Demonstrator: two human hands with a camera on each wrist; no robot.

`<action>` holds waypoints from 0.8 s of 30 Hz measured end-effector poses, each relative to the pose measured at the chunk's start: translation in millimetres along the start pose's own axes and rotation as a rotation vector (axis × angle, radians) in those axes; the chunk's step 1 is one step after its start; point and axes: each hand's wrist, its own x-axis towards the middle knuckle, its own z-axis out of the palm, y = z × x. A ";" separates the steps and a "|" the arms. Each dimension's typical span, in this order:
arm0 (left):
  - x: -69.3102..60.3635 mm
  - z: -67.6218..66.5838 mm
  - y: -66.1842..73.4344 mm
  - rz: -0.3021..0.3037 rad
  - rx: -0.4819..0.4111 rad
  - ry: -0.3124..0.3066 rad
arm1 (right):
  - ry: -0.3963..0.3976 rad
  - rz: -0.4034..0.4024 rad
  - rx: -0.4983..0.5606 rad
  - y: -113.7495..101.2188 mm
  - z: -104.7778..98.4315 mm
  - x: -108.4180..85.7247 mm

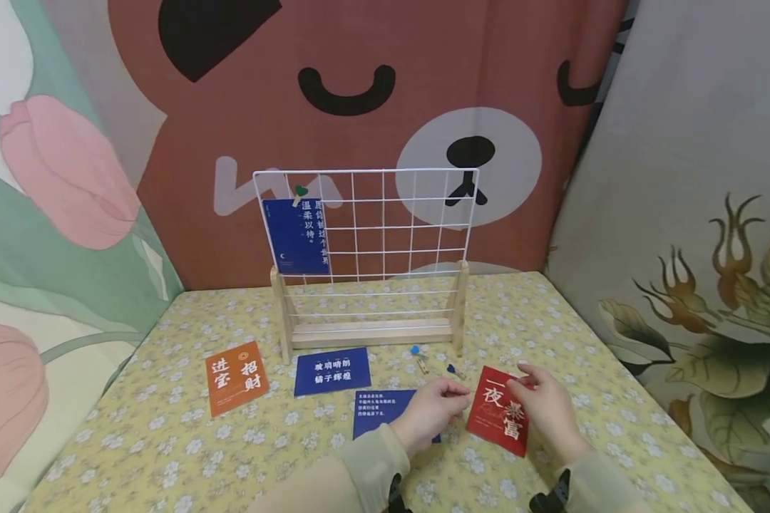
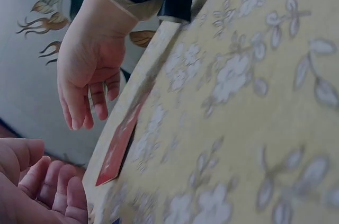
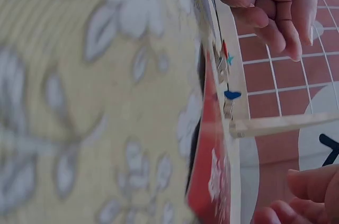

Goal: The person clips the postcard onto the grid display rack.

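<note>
A red card with white and black characters lies on the cloth at the front right. My right hand hovers over its right side, fingers loosely bent; the wrist views show a gap between hand and card. Left of the card is my left hand, also raised off the table with relaxed fingers and nothing in its grasp. Beneath it, a blue card is partly hidden. Two small clips lie behind the hands: one with a light blue top and one with a dark blue top.
A white wire grid stands upright in a wooden base. On its upper left hangs a blue card under a green heart clip. An orange card and another blue card lie at the left.
</note>
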 end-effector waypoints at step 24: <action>1.4 13.1 -8.3 -0.068 0.059 0.065 | -0.184 0.110 -0.038 17.3 1.7 18.6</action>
